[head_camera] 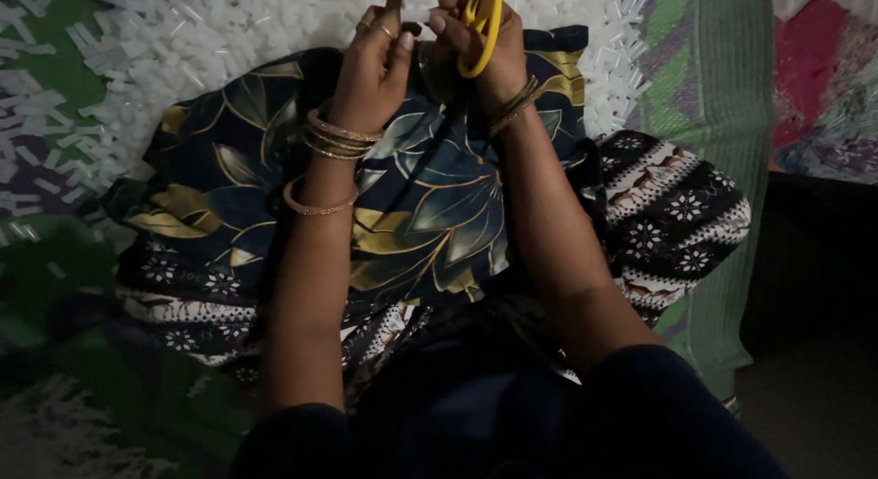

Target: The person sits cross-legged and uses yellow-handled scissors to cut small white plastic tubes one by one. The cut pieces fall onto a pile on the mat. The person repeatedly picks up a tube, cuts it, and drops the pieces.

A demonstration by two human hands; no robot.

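Yellow-handled scissors (479,26) above white pieces (229,31)

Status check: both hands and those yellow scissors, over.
Right hand gripping yellow-handled scissors, blades out of frame. Left hand raised beside it, fingers closed; contents unclear. White cut pieces heaped beyond floral cloth on lap.

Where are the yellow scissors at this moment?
In the head view, the yellow scissors are at the top centre, in the right hand, close beside the left hand and above the dark floral cloth.
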